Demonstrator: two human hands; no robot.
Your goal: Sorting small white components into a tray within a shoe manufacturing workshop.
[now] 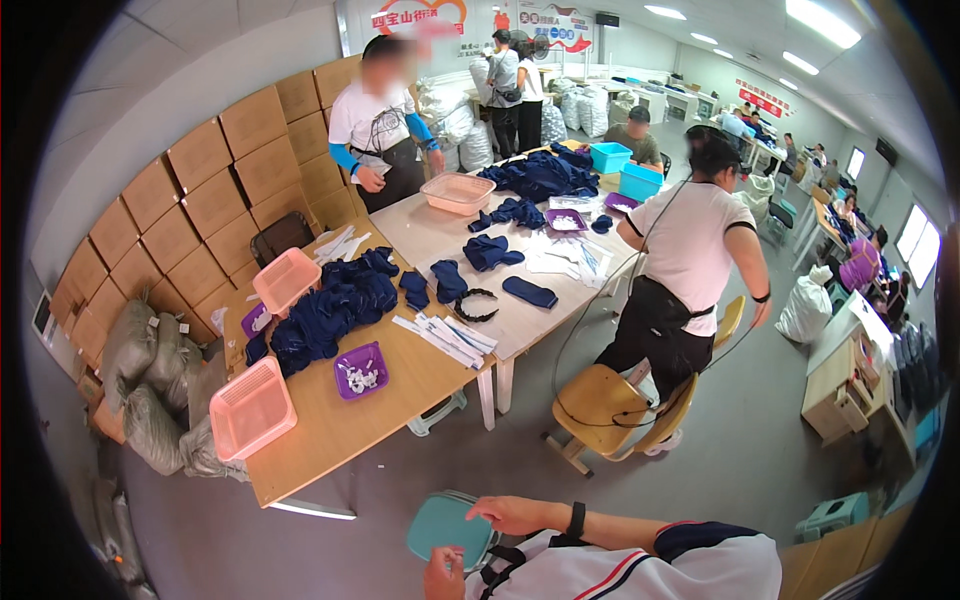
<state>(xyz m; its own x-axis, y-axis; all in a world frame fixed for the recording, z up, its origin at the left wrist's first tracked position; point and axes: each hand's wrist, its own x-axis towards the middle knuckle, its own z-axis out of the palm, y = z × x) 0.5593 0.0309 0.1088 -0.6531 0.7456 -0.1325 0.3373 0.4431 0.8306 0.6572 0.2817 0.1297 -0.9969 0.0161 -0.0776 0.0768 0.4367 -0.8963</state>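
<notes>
My left hand (445, 574) is at the lower edge, its fingers curled closed; what they hold, if anything, is too small to make out. My right hand (508, 514) hovers over the edge of a teal stool (437, 527), its fingers apart and nothing visible in them. A black band (577, 519) circles the right wrist. Black straps (503, 566) hang in front of my white shirt between the two hands. Neither hand touches the work table (330, 462) ahead.
Dark blue fabric pieces (335, 305), pink baskets (252, 408) and a purple tray (347, 382) cover the tables. A person in black trousers (690, 235) stands by a wooden chair (592, 408), a cable hanging there. Another person (375, 130) stands behind the table. Stacked boxes (190, 205) and sacks (150, 430) line the left.
</notes>
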